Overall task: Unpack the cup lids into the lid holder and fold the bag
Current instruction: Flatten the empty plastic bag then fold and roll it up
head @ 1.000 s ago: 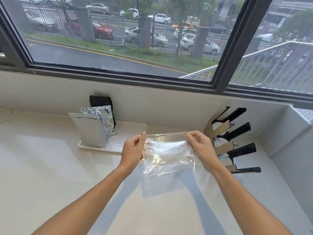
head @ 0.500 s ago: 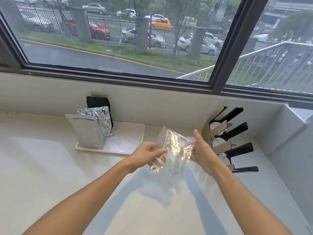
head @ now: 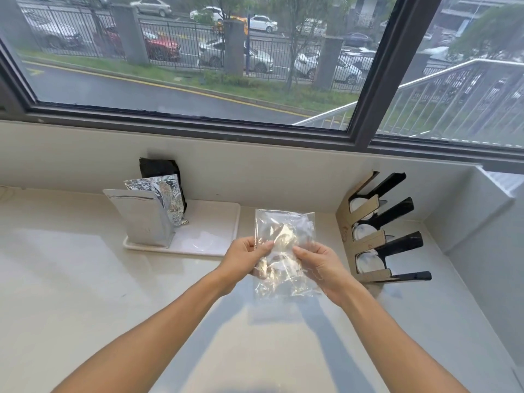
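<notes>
A clear plastic bag (head: 285, 231) hangs upright above the pale counter, crumpled and empty-looking. My left hand (head: 245, 259) pinches its left edge at mid height. My right hand (head: 320, 263) grips its right side, fingers curled behind the film. To the right stands the lid holder (head: 377, 239), a brown and black rack with three slots; a white cup lid (head: 368, 262) shows in the lowest slot, and others sit in the two slots above.
A white tray (head: 209, 239) sits at the back left with silver foil pouches (head: 144, 217) and a black pouch (head: 158, 167) standing on it. The counter meets a wall below the window and a side wall at the right.
The bag was stretched flat and wide between both hands a second ago. My hands came together, and the bag now stands narrower and taller between them.
</notes>
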